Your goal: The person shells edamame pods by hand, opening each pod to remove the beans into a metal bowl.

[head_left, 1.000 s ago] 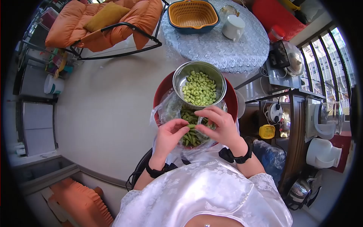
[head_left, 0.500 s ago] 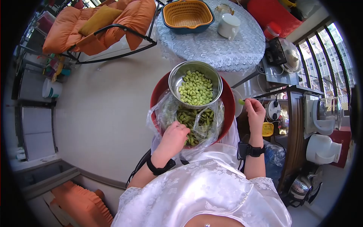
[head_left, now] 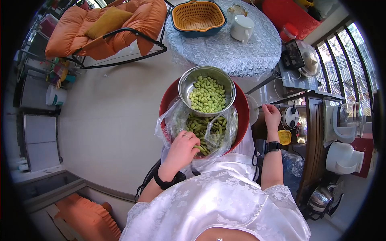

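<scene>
A steel bowl of shelled green beans rests over the far part of a red basin. Nearer to me in the basin lies a clear plastic bag with green bean pods. My left hand is at the bag's near left side, its fingers closed on a green pod. Out to the right of the basin is my right hand, fingertips pinched together above a pale round container. Nothing shows clearly between those fingertips.
Beyond the bowl stands a table with a lace cloth, an orange basket and a white mug. An orange padded chair is at the upper left. Shelving with appliances stands at the right.
From beside my left hand over the bag, my right hand has moved out to the right. The green piece seen in its fingers half a second ago no longer shows. My left hand has a pod.
</scene>
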Demonstrator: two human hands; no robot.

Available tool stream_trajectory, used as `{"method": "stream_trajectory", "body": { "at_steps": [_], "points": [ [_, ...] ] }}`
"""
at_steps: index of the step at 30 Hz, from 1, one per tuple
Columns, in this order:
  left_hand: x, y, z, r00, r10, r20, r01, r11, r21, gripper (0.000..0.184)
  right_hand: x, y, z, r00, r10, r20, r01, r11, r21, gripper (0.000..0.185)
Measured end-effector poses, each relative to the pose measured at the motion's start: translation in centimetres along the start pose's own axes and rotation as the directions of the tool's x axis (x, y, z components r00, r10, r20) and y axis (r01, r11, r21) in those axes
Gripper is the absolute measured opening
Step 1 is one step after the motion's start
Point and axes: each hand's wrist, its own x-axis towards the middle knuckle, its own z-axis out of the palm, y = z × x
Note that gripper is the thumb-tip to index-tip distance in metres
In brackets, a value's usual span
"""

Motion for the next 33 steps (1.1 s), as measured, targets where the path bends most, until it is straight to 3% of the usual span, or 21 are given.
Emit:
{"method": "stream_trajectory", "body": {
  "at_steps": [2,4,5,7,8,9,12,13,17,19,23,25,33],
  "points": [
    [-0.1,-0.1,-0.6,0.999,0.004,-0.05,-0.007,0.997,-0.072,0.021,-0.7,-2.2,-0.5,1.0,-0.014,-0.016,0.014,1.0,0.019,0.028],
    [0.0,0.0,-1.5,0.99,-0.039,-0.133,0.019,0.989,-0.148,0.019,-1.9,-4.8,-1.0,0.997,-0.078,0.02,0.072,0.978,0.196,0.02],
    [0.1,0.4,-2.0,0.99,-0.04,-0.132,0.02,0.989,-0.149,0.019,-2.8,-6.3,-1.3,0.997,-0.077,0.02,0.072,0.978,0.196,0.02],
    [0.5,1.6,-3.5,0.944,-0.323,-0.072,0.267,0.871,-0.413,0.019,-5.2,-10.4,-1.8,0.979,-0.148,0.137,0.068,0.883,0.465,0.011],
    [0.5,1.6,-3.3,0.944,-0.323,-0.072,0.267,0.871,-0.412,0.019,-6.5,-12.1,-1.9,0.958,-0.216,0.191,0.09,0.853,0.514,0.009],
    [0.5,1.5,-3.2,0.936,-0.341,-0.091,0.244,0.811,-0.532,0.02,-7.9,-13.9,-2.0,0.928,-0.287,0.238,0.109,0.819,0.563,0.008],
    [0.6,1.3,-2.5,0.924,-0.365,-0.112,0.182,0.679,-0.711,0.022,-11.2,-18.9,-2.6,0.781,-0.476,0.403,0.303,0.854,0.423,0.009],
    [0.7,1.4,-2.3,0.923,-0.369,-0.11,0.152,0.611,-0.777,0.024,-12.3,-20.2,-2.3,0.753,-0.479,0.45,0.268,0.849,0.455,0.012],
    [0.9,2.0,-1.6,0.914,-0.392,-0.105,0.142,0.552,-0.822,0.024,-14.6,-21.1,0.3,0.719,-0.459,0.522,0.201,0.856,0.476,0.015],
    [0.8,2.0,-1.2,0.927,-0.343,-0.152,0.103,0.622,-0.776,0.027,-15.2,-20.8,1.6,0.715,-0.461,0.525,0.173,0.845,0.506,0.015],
    [0.7,2.1,-0.6,0.911,-0.369,-0.183,0.102,0.632,-0.768,0.026,-15.6,-20.5,2.2,0.732,-0.43,0.529,0.113,0.842,0.527,0.013],
    [0.5,1.9,-0.6,0.914,-0.35,-0.206,0.128,0.73,-0.672,0.024,-15.6,-20.5,2.2,0.729,-0.422,0.539,0.098,0.844,0.528,0.013],
    [0.7,1.6,0.2,0.905,-0.388,-0.178,0.119,0.629,-0.768,0.02,-15.2,-20.6,1.7,0.702,-0.457,0.547,0.135,0.839,0.528,0.013]
  ]
}}
